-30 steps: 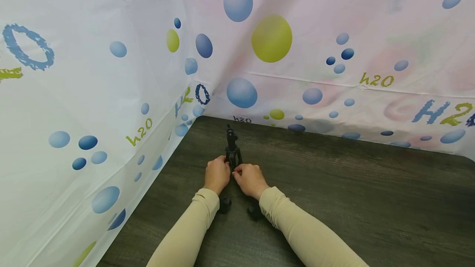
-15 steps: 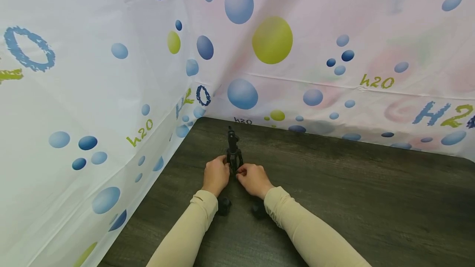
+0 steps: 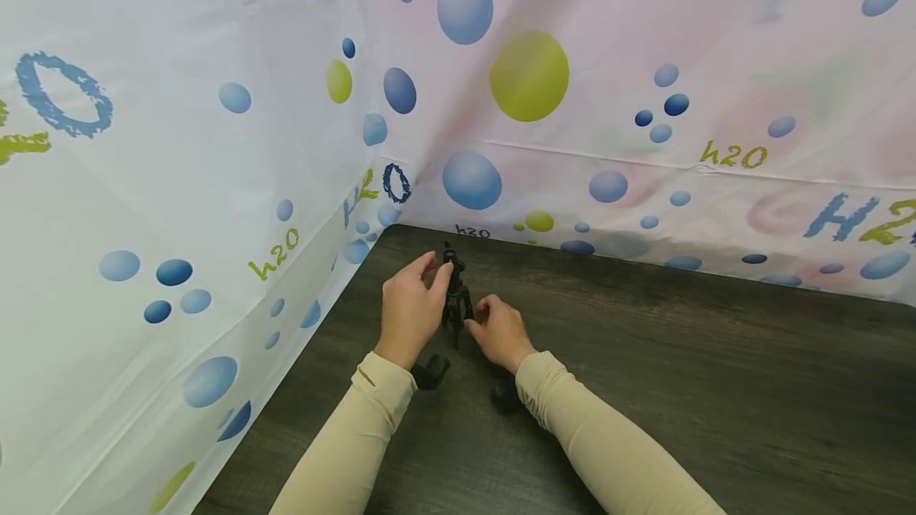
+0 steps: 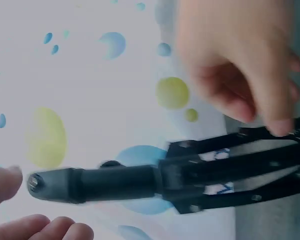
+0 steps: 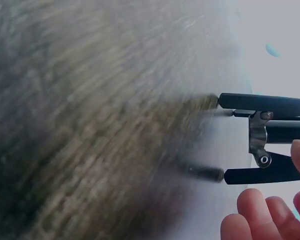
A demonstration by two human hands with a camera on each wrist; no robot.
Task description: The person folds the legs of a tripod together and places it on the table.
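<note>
A white sheet backdrop (image 3: 300, 62), printed with blue and yellow-green bubbles and H2O lettering, lines the left and far sides of the dark, wood-grained tabletop (image 3: 680, 388). A black mini tripod (image 4: 177, 175) with a slim cylindrical column stands toward the far left of the tabletop, column up, legs down and slightly spread. A silver metal bracket (image 5: 258, 142) braces the legs. Whether every foot bears on the tabletop cannot be told; the leg ends blur in the right wrist view.

Handling: steady the column before loading any leg, since the narrow stance would probably tip under a sideways push. Apply light pressure close to the bracket rather than at the thin leg ends. Keep fingertips clear of the bracket, a likely pinch point. Check for even footing before removing support.

Position: the tripod lies between both hands. The left grip (image 3: 411, 304) is at the left of the column's top, thumb and fingers spread, with a gap to the tip. The right grip (image 3: 501, 332) is at the right of the legs, thumb and fingers apart; its thumb overlaps the legs, but contact cannot be confirmed.
</note>
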